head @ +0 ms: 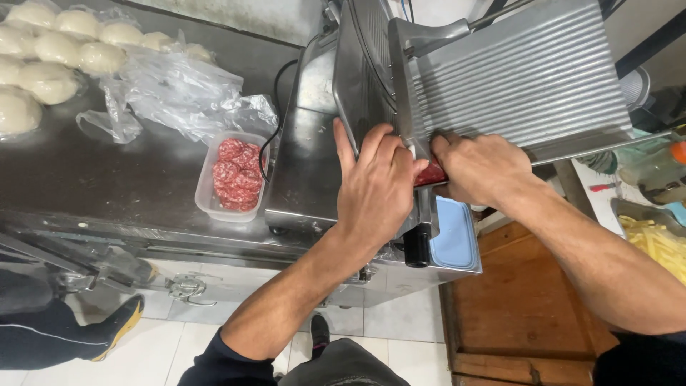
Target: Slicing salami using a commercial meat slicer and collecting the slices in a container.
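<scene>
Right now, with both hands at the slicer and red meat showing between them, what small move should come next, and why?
Probably lift the red meat clear with the right hand and carry it left to the plastic tub. The meat sits pinched between both hands at the slicer's ribbed tray, the left hand rests flat on the machine, and the tub already holds similar red meat.

red meat (431, 174) mostly hidden between hands; slicer (514, 78) top cropped
</scene>
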